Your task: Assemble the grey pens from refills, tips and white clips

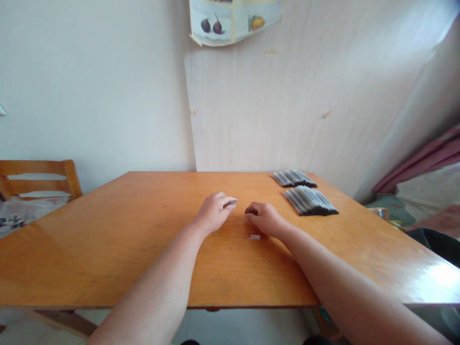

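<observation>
My left hand [215, 212] is raised slightly over the middle of the table, its thumb and fingers pinched together. A thin greyish piece [232, 202] shows at its fingertips, too small to name. Just to the right, my right hand [265, 218] rests with curled fingers close to the tabletop. Something dark shows at its fingertips, and I cannot make out what it is. A small whitish, see-through piece [255, 237] lies on the wood just below the right hand. The hands are a short gap apart.
On the wooden table [118, 239], two rows of slim clear-grey sticks with black ends lie at the back right, a nearer row [309, 200] and a farther row [293, 178]. A wooden chair [70, 179] stands at left. A dark container [436, 245] is beyond the right edge.
</observation>
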{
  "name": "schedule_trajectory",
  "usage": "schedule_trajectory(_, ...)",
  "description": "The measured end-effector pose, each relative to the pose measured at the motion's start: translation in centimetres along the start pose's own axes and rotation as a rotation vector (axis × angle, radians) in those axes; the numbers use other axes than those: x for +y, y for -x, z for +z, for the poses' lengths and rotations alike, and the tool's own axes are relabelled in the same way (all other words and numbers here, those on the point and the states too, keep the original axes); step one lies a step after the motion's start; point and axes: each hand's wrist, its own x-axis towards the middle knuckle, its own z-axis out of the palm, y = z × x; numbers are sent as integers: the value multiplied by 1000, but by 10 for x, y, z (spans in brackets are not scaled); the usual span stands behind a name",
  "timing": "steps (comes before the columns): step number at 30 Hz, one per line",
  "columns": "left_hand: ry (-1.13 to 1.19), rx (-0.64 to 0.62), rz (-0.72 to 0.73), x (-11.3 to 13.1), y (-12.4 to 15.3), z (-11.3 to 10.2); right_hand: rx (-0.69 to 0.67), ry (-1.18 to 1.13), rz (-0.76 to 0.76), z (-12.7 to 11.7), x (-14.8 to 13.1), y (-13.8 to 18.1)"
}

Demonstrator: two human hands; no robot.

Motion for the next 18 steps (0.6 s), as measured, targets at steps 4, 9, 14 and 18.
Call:
schedule_trajectory(4, 7, -1, 8, 2, 0, 1, 88, -375, 168, -10, -11, 2)
schedule_trajectory(9, 33, -11, 30, 8, 1, 1, 62, -910, 174, -14, -22, 6)
schedule_trajectory(14, 55, -61, 37, 14, 0, -1, 83, -917, 78, -10, -20, 6)
schedule_trajectory(18, 45, -91, 45, 16, 0, -1, 104, -832, 31, -10, -20, 6)
